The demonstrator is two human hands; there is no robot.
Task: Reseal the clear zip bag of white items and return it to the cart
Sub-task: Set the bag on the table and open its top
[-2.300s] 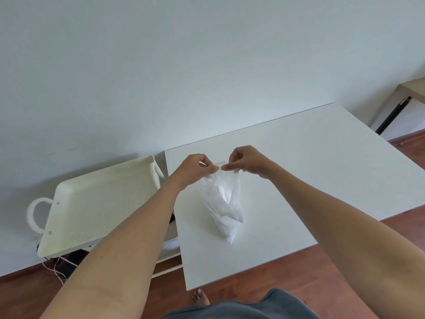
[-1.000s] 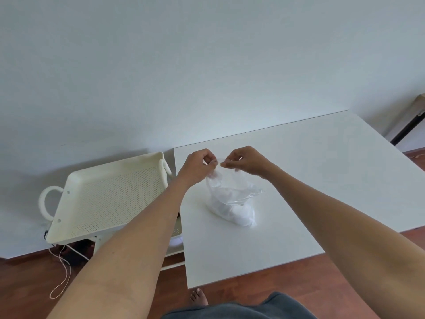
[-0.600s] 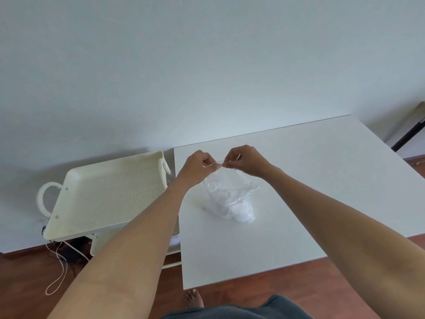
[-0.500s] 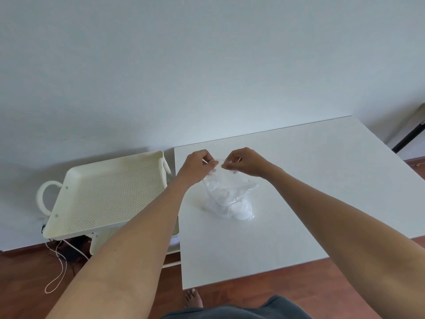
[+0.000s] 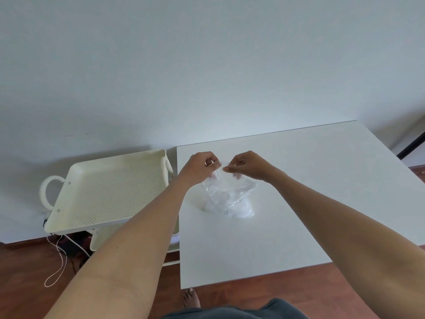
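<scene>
A clear zip bag (image 5: 230, 199) holding white items rests with its bottom on the white table (image 5: 299, 203), its top lifted. My left hand (image 5: 202, 166) pinches the bag's top edge at its left end. My right hand (image 5: 248, 164) pinches the same edge just to the right, the fingertips of both hands nearly touching. The bag's mouth sags open below and to the right of my right hand. The cream perforated cart (image 5: 110, 189) stands left of the table, its top tray holding nothing.
A lower cart shelf (image 5: 105, 236) shows under the top tray. Cords (image 5: 59, 261) lie on the wooden floor beneath the cart. A bare foot (image 5: 190, 298) is near the table's front edge. A dark table leg (image 5: 411, 146) stands at far right.
The bag went from hanging above the table to resting on it with its bottom slumped. Both hands stayed pinched on its top edge, close together.
</scene>
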